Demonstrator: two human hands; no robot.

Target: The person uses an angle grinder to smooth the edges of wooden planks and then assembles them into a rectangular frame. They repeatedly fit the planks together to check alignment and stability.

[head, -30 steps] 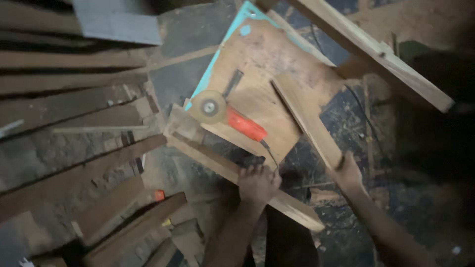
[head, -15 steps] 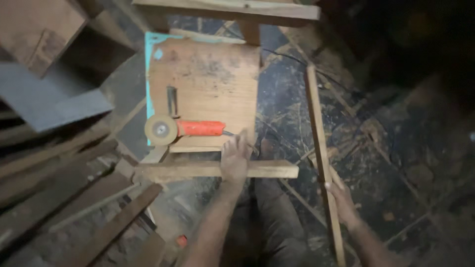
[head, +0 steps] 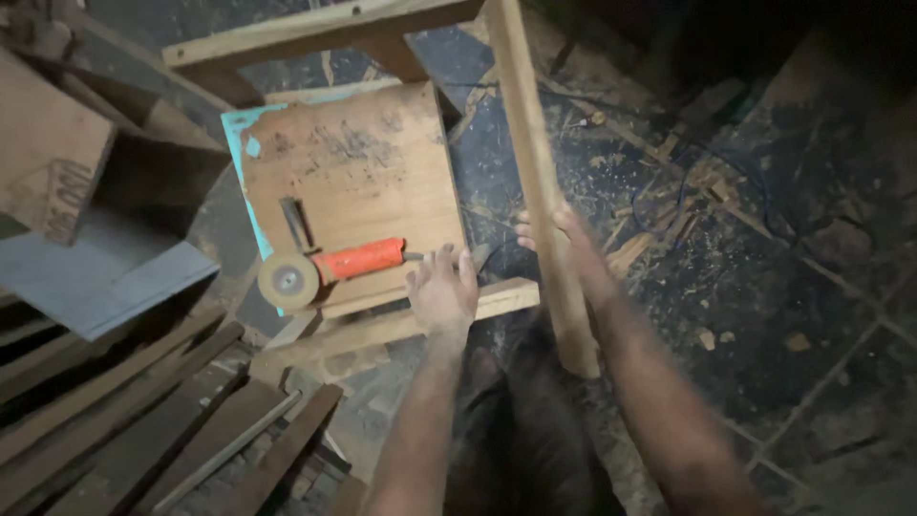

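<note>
My right hand (head: 559, 232) grips a long wooden batten (head: 531, 153) that runs from the top of the view down to my lap. My left hand (head: 441, 290) rests flat on a shorter wooden bar (head: 382, 330) lying crosswise along the near edge of a low wooden board (head: 363, 172). An angle grinder (head: 330, 268) with an orange body and a round disc lies on that board, just left of my left hand, with its cord end by my fingers.
Long planks (head: 134, 420) lie stacked at the lower left. A grey sheet (head: 95, 277) and a brown board (head: 48, 153) sit at the left. A wooden frame piece (head: 315, 33) crosses the top. The dark floor (head: 764, 268) at right is strewn with sawdust, chips and a thin cable.
My right hand has lifted the long batten from the floor at the right and brought it in closer, next to the board. My left hand has stayed on the crosswise bar.
</note>
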